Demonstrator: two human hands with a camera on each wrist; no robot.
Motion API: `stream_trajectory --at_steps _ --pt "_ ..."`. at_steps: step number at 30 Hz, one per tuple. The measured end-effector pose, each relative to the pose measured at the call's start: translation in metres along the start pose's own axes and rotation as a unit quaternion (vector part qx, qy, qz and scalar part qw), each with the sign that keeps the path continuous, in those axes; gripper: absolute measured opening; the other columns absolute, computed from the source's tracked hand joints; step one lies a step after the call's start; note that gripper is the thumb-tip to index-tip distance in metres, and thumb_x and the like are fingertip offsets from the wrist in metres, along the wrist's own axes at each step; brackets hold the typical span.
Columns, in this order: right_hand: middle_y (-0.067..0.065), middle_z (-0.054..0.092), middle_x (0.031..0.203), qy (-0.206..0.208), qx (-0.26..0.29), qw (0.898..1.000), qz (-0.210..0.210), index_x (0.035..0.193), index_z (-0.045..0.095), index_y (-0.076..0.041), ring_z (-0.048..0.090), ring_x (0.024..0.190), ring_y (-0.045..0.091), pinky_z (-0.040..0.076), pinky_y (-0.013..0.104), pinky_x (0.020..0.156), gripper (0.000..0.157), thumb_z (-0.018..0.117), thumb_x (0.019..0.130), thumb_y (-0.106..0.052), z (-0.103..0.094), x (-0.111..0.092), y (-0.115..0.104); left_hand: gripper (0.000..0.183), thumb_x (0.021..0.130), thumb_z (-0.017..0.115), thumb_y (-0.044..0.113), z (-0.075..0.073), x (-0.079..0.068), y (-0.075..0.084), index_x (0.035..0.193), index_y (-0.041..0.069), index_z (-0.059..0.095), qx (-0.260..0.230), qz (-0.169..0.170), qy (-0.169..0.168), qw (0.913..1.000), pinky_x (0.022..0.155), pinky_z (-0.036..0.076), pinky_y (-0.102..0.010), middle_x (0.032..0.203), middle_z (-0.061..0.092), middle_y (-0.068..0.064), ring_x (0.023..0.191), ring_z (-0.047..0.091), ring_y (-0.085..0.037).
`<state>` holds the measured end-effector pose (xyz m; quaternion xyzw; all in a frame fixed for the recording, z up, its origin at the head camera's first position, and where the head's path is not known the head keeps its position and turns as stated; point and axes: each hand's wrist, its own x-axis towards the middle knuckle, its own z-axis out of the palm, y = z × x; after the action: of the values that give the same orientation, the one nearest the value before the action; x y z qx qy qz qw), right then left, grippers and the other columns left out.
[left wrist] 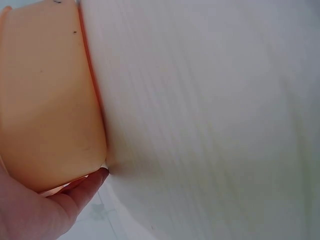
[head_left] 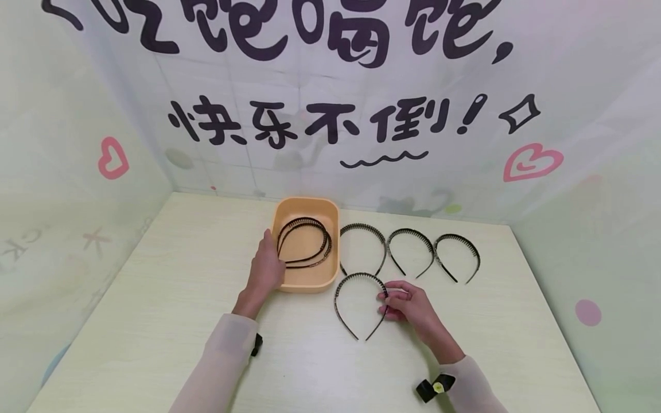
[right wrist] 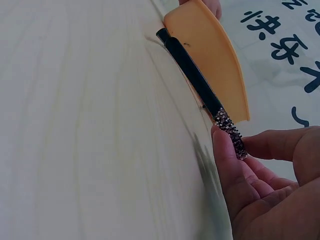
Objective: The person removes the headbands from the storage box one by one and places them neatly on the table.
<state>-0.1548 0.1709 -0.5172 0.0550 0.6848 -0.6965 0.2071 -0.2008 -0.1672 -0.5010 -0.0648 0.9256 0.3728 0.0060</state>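
My left hand [head_left: 265,267] grips the left side of an orange plastic box [head_left: 310,288]; in the left wrist view its fingers [left wrist: 82,192] lie along the outer wall. Two dark toothed headbands [head_left: 304,219] lie overlapping inside the box. In my right hand [head_left: 408,304], thumb and fingers pinch the right side of another black headband [head_left: 361,275], just in front of the box's right corner. Seen edge-on in the right wrist view, this headband [right wrist: 195,72] has a sparkling, studded stretch beside the fingertips and appears raised off the table.
Three more headbands, a left one [head_left: 363,226], a middle one [head_left: 410,231] and a right one [head_left: 457,236], lie in a row right of the box. The pale table [head_left: 320,367] meets printed cloth walls [head_left: 310,172] at the back and sides.
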Motion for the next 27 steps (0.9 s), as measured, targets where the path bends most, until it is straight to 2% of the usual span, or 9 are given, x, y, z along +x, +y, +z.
stream_trajectory --at_steps 12,20,27 --pt "0.016 0.073 0.105 -0.013 -0.019 1.0 0.004 0.13 0.05 0.011 0.072 0.08 0.017 0.06 0.031 0.07 0.04 0.059 0.092 0.005 -0.0019 -0.0004 0.0021 0.077 0.09 0.043 -0.005 0.0007 0.0006 -0.001 0.155 -0.006 0.002 -0.008 -0.004 -0.002 1.0 0.098 0.046 -0.058 0.151 0.029 -0.035 0.125 0.047 -0.052" --pt "0.016 0.071 0.103 0.009 -0.063 0.998 0.006 0.131 0.054 0.011 0.071 0.082 0.018 0.06 0.031 0.072 0.038 0.058 0.093 0.006 -0.0012 0.0001 -0.0017 0.076 0.091 0.043 -0.005 0.0011 0.0011 -0.0014 0.155 -0.007 0.003 -0.007 -0.002 -0.001 1.0 0.098 0.046 -0.058 0.15 0.029 -0.036 0.125 0.047 -0.052" --pt "0.013 0.063 0.094 0.016 -0.095 0.995 0.003 0.124 0.058 0.013 0.068 0.077 0.015 0.06 0.03 0.071 0.033 0.059 0.093 0.004 -0.0011 -0.0006 -0.0057 0.075 0.091 0.042 -0.005 0.0014 0.0016 -0.0023 0.155 -0.007 0.003 -0.007 0.002 0.0 1.0 0.097 0.046 -0.058 0.15 0.03 -0.036 0.124 0.048 -0.052"
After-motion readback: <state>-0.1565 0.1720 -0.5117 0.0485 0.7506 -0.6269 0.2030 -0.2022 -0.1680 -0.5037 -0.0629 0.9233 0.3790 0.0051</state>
